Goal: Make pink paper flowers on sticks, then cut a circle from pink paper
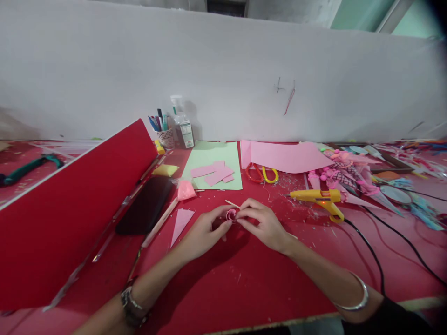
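Both hands meet over the middle of the red table around a small curled pink paper strip (231, 214). My left hand (208, 230) pinches the curl between thumb and fingers. My right hand (260, 222) closes its thumb and fingertips on the curl's right side. A thin pale stick (292, 236) lies beneath the right hand, its other end showing above the fingers. Left of my left hand lies a pink paper triangle (182, 225). Beyond the hands, cut pink paper pieces (218, 173) rest on a light green sheet (195, 153).
A yellow hot glue gun (316, 197) lies to the right, its cable trailing. Scissors (261, 174) lie beside a pink sheet (286, 156). Decorated pink cones (363, 179) pile at the right. On the left are a black phone (145, 207) and a red upright board (77, 209).
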Tool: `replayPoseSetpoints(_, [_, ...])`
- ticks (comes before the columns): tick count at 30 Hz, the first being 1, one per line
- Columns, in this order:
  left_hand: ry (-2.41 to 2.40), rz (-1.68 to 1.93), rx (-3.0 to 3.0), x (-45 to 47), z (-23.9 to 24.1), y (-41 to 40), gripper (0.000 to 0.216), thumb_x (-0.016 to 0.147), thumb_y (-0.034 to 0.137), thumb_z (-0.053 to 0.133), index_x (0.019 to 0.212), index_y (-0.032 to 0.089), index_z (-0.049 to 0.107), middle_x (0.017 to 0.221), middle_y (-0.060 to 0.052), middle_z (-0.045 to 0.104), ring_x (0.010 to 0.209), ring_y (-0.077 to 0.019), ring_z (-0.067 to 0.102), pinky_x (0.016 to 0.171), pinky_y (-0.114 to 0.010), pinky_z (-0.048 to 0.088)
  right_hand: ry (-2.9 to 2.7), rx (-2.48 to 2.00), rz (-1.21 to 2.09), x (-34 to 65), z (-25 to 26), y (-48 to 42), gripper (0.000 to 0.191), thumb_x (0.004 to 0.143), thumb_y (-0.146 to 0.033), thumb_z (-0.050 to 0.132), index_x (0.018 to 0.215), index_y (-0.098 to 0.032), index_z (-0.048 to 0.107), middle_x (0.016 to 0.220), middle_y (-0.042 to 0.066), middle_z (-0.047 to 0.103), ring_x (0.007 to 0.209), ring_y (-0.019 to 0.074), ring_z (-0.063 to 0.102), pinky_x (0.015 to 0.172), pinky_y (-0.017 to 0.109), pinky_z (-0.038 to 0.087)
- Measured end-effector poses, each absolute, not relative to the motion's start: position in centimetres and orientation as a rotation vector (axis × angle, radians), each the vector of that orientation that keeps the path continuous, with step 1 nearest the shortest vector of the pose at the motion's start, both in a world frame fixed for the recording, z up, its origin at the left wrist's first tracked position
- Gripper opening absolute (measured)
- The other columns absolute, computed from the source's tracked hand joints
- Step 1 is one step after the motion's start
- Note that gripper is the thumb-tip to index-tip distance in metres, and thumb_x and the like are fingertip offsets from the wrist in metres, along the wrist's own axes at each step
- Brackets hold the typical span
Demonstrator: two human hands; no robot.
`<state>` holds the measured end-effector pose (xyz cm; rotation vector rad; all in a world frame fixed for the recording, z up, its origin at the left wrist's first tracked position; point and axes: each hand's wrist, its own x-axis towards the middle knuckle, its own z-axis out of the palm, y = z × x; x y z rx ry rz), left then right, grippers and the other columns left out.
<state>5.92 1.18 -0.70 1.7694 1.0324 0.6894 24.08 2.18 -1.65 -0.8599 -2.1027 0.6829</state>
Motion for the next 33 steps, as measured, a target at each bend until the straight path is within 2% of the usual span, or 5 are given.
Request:
replayPoseSetpoints(15, [1.008,0.658,1.769,5.80,-0.70,1.22,0.029,0.084,0.024,0.038,0.111,0.019,0.044,0.093,-0.003,0.058,0.057,-0.0076,0.051,0.063,-0.025,0.043,-2.106,-0.900,0.673,24.09,-1.69,2.10,0.008,0.079,-0.018,0.053,0.081,-0.020,0.060,0.080,0.003,0.054,0.075,0.0130,0.053,0.067,0.025,0.043])
replayPoseSetpoints(22, [0.983,0.628,1.808,5.79,-0.26,1.09,0.024,0.085,0.026,0.034,0.105,0.018,0.047,0.081,0.000,0.057,0.060,-0.0093,0.052,0.070,-0.027,0.043,-2.073,-0.903,0.703,24.11,-1.54,2.10,0.007,0.078,-0.018,0.054,0.079,-0.019,0.061,0.079,0.003,0.055,0.072,0.0130,0.054,0.066,0.025,0.044])
replayPoseSetpoints(27, [0.982,0.646,1.805,5.65,-0.36,1.17,0.027,0.085,0.024,0.033,0.108,0.018,0.047,0.084,-0.001,0.058,0.059,-0.0089,0.052,0.070,-0.027,0.043,-2.097,-0.875,0.748,24.12,-1.37,2.10,0.014,0.082,-0.019,0.047,0.085,-0.019,0.061,0.083,0.004,0.056,0.076,0.0138,0.055,0.069,0.026,0.044])
replayPoseSetpoints(33, [1.021,0.637,1.812,5.52,-0.25,1.28,0.026,0.086,0.024,0.033,0.106,0.020,0.049,0.072,0.003,0.055,0.061,-0.0095,0.052,0.066,-0.024,0.042,-2.203,-0.827,0.730,24.18,-1.71,2.21,0.016,0.083,-0.017,0.046,0.089,-0.019,0.060,0.086,0.005,0.055,0.079,0.0138,0.054,0.072,0.027,0.044])
